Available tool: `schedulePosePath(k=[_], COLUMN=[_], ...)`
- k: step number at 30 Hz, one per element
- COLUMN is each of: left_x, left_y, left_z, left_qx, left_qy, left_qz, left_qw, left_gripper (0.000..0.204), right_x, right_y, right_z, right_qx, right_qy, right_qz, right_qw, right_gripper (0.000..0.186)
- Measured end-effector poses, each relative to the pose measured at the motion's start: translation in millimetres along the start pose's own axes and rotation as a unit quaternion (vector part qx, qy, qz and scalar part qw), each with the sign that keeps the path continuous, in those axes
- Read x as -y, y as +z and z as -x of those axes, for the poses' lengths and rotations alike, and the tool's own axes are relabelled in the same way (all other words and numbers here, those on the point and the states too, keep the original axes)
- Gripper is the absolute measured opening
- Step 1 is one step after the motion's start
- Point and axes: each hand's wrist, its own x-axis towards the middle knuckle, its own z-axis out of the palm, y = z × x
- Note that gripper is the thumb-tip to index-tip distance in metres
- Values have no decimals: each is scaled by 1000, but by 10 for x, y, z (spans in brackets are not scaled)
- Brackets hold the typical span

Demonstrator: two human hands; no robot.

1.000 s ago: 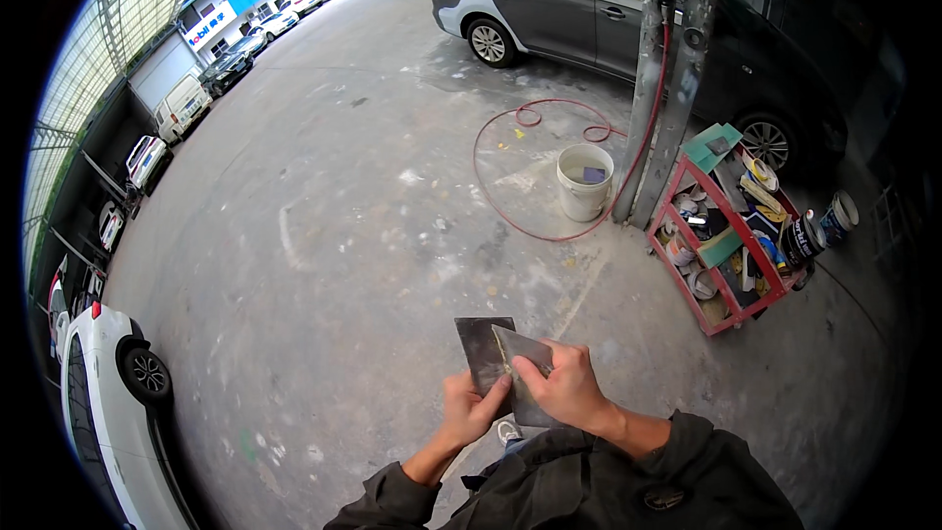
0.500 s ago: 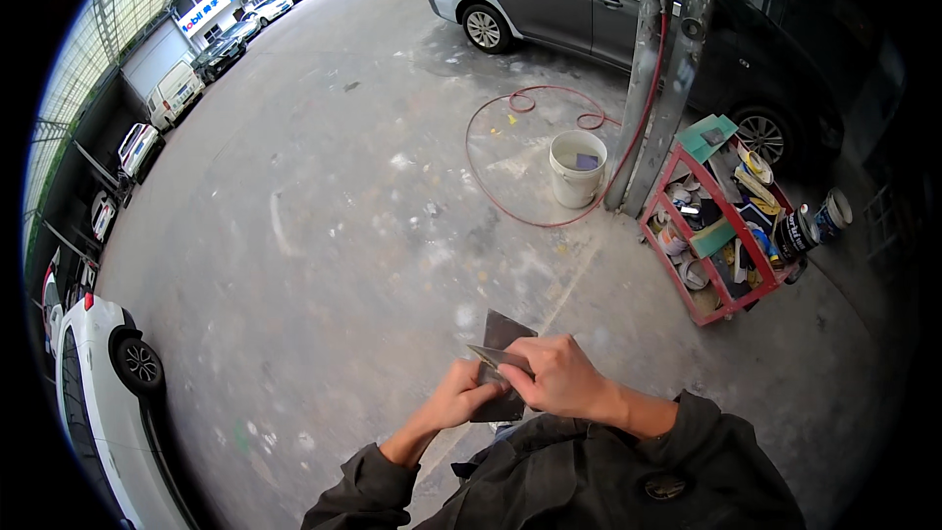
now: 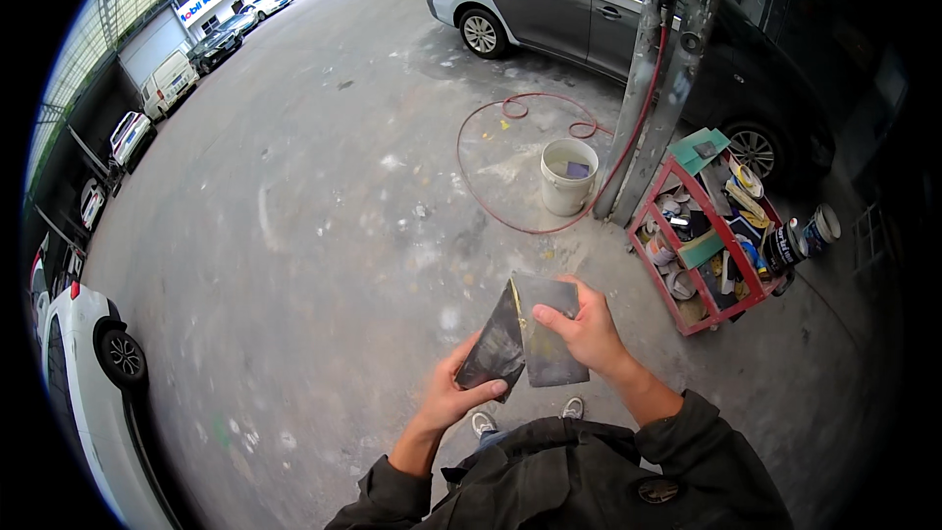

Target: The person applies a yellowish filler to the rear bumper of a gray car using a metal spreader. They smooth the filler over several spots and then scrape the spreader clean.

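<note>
My left hand [image 3: 453, 397] grips a dark, smudged flat putty scraper [image 3: 494, 345], thumb across its lower corner. In my right hand [image 3: 589, 329] is a second flat grey scraper [image 3: 554, 358], its upper right part pinched under the thumb. A streak of yellowish paste shows near where the two plates meet. They stand side by side in front of my body, their upper corners touching or overlapping; which one I cannot tell. The fingers behind each plate are mostly hidden.
A white bucket [image 3: 569, 194] stands beside a metal post [image 3: 643, 88], with a red hose [image 3: 520, 228] looped on the floor. Right of it is a red-framed cart [image 3: 699, 319] full of cans and tools. A grey car [image 3: 549, 0] is parked behind, a white car [image 3: 93, 363] at left.
My hands have moved apart and turned the scrapers so their broad faces show side by side. Before, the right-hand scraper was edge-on across the left one. The view has shifted slightly.
</note>
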Motion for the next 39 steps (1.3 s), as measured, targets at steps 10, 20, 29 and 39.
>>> schedulePosePath(k=[10, 20, 29, 39], left_x=[137, 219, 383, 287], left_y=[64, 49, -113, -59], left_z=[148, 174, 207, 52], left_qx=[-6, -40, -62, 13], left_qy=[-78, -112, -86, 60], left_qz=[80, 81, 195, 222], left_qw=[994, 990, 975, 973], left_gripper=[83, 85, 59, 57], right_x=[-79, -15, 43, 98], right_y=[201, 434, 398, 305], right_z=[51, 365, 405, 156], right_qx=[-42, 22, 51, 72], right_qy=[-13, -15, -42, -11], right_qz=[97, 151, 189, 123], right_qw=[994, 988, 980, 990], right_gripper=[18, 24, 19, 24])
